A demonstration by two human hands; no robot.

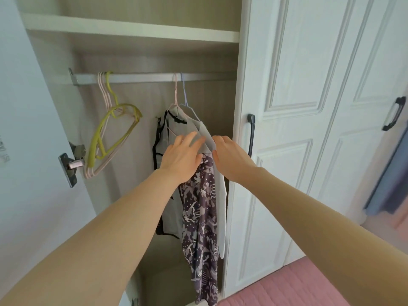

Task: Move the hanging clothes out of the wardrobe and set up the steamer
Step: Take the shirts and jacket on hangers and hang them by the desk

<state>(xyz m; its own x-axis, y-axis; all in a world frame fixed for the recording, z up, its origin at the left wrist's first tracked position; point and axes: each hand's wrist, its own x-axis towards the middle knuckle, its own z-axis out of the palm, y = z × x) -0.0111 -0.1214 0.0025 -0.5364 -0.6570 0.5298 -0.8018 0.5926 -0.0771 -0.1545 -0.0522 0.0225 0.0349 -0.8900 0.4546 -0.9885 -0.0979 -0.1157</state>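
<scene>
Head view: both arms reach to the grey garment [204,133] under the rail [143,77]; left hand [182,159] fingers spread flat, right hand [230,157] pinching its edge.

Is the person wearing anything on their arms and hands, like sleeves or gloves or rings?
No. Both arms are bare all the way down from the bottom of the picture, with no sleeves showing. The left hand and the right hand have no gloves. No watch, bracelet or ring shows on the wrists and fingers in view. The fingertips are too blurry to tell about nail polish.
</scene>
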